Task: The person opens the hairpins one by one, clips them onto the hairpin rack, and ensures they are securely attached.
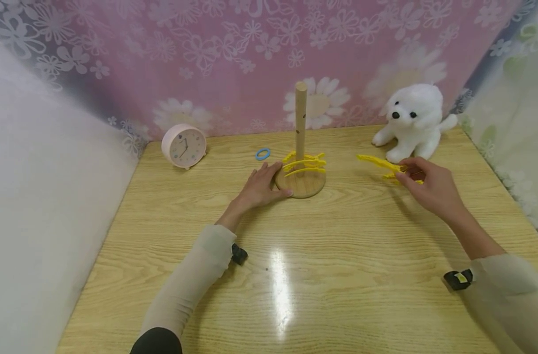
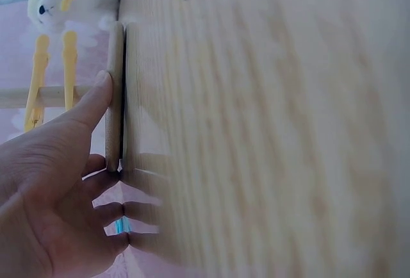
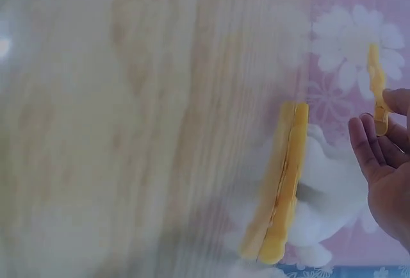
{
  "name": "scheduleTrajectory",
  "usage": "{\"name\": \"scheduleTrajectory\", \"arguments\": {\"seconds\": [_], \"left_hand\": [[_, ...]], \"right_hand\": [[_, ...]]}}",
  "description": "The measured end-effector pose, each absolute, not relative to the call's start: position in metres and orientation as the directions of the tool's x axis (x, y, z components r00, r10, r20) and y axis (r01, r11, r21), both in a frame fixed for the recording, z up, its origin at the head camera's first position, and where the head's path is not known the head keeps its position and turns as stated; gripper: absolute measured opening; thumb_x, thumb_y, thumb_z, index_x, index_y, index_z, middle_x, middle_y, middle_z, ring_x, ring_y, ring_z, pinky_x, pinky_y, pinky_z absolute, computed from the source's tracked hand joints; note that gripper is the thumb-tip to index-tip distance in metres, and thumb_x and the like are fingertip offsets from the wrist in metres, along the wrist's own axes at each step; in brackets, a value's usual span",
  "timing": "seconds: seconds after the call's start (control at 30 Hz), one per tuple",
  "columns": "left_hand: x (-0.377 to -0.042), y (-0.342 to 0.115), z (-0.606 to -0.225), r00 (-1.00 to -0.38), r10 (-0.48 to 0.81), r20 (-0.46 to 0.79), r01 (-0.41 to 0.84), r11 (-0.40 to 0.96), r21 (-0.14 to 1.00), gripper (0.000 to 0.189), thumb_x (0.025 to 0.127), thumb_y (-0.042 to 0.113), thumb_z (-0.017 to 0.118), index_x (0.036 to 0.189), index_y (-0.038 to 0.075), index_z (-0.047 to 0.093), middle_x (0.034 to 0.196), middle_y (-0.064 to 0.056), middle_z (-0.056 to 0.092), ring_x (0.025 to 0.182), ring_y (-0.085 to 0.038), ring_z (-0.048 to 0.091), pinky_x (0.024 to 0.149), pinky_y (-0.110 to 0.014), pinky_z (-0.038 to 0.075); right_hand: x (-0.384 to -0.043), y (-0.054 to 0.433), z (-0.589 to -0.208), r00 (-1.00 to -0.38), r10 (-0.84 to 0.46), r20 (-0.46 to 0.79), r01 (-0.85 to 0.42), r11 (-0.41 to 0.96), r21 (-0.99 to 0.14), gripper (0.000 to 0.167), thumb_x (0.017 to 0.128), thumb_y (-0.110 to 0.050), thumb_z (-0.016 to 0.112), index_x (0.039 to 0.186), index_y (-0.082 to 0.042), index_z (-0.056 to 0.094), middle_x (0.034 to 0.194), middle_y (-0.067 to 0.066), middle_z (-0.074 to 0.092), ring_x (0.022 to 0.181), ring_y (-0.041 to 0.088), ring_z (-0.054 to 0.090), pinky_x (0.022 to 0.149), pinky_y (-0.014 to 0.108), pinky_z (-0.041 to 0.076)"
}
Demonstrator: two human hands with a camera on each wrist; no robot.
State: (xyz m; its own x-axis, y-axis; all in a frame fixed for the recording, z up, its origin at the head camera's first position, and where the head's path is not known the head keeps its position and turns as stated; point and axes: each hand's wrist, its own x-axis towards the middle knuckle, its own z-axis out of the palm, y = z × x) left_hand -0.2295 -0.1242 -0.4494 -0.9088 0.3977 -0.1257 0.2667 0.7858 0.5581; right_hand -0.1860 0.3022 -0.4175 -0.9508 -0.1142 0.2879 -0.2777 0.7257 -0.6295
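My left hand [image 1: 262,186] holds the round base [image 1: 301,189] of a wooden stand. In the left wrist view its thumb lies on the base's edge while the other fingers reach around the rim. Several thin yellow curved pieces [image 1: 304,163] surround the bottom of the stand's upright post [image 1: 300,120]. My right hand [image 1: 434,189] pinches another yellow curved piece [image 1: 377,160] between thumb and fingers, raised above the table. Below it, one more yellow piece [image 3: 288,188] lies on the tabletop, partly hidden by the hand in the head view.
A blue ring [image 1: 263,154] lies behind my left hand. At the back left stands a pink round clock [image 1: 184,146]; a white plush dog [image 1: 412,120] sits at the back right. Flower-patterned cloth [image 1: 233,64] covers the wall behind the wooden table [image 1: 339,275].
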Motion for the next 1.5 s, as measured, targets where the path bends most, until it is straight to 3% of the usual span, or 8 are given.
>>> {"name": "scheduleTrajectory", "arguments": {"seconds": [0.3, 0.8, 1.23, 1.33, 1.5], "left_hand": [[-0.23, -0.125, -0.449, -0.916, 0.386, -0.112, 0.269, 0.795, 0.543, 0.095, 0.094, 0.06, 0.069, 0.167, 0.019, 0.025, 0.172, -0.004, 0.025, 0.162, -0.029, 0.005, 0.13, -0.047, 0.0], [-0.232, -0.124, -0.447, -0.915, 0.386, -0.12, 0.264, 0.795, 0.546, 0.094, 0.095, 0.058, 0.07, 0.167, 0.018, 0.025, 0.172, -0.005, 0.026, 0.162, -0.029, 0.005, 0.13, -0.047, 0.001], [-0.229, -0.123, -0.445, -0.912, 0.391, -0.12, 0.266, 0.79, 0.552, 0.094, 0.094, 0.057, 0.071, 0.167, 0.016, 0.026, 0.171, -0.005, 0.027, 0.161, -0.03, 0.006, 0.13, -0.049, 0.002], [-0.23, -0.124, -0.446, -0.914, 0.388, -0.119, 0.265, 0.793, 0.549, 0.094, 0.094, 0.057, 0.071, 0.167, 0.017, 0.026, 0.171, -0.005, 0.026, 0.161, -0.03, 0.006, 0.13, -0.048, 0.002], [-0.229, -0.123, -0.447, -0.912, 0.391, -0.121, 0.265, 0.79, 0.553, 0.094, 0.095, 0.057, 0.071, 0.167, 0.017, 0.026, 0.171, -0.005, 0.026, 0.161, -0.03, 0.006, 0.13, -0.049, 0.002]], "right_hand": [[-0.202, 0.287, -0.411, -0.928, -0.115, 0.355, -0.342, 0.645, -0.684, 0.031, 0.104, -0.022, 0.066, 0.128, -0.003, 0.067, 0.104, 0.014, 0.068, 0.083, -0.009, 0.057, 0.07, 0.006, 0.043], [-0.224, 0.249, -0.407, -0.826, -0.211, 0.523, -0.535, 0.587, -0.608, 0.027, 0.098, -0.005, 0.073, 0.123, 0.004, 0.07, 0.107, 0.017, 0.073, 0.092, -0.013, 0.056, 0.078, 0.006, 0.044], [-0.226, 0.225, -0.401, -0.878, -0.141, 0.458, -0.439, 0.619, -0.651, 0.02, 0.097, -0.006, 0.074, 0.116, -0.002, 0.077, 0.097, 0.018, 0.076, 0.076, -0.013, 0.059, 0.064, 0.007, 0.047], [-0.228, 0.217, -0.399, -0.878, -0.116, 0.464, -0.426, 0.632, -0.647, 0.018, 0.097, -0.007, 0.074, 0.114, -0.002, 0.078, 0.096, 0.019, 0.077, 0.075, -0.001, 0.066, 0.061, 0.007, 0.045], [-0.231, 0.205, -0.397, -0.888, -0.091, 0.451, -0.396, 0.65, -0.649, 0.019, 0.098, -0.008, 0.072, 0.114, -0.001, 0.079, 0.097, 0.02, 0.078, 0.083, 0.031, 0.074, 0.062, 0.004, 0.043]]}}
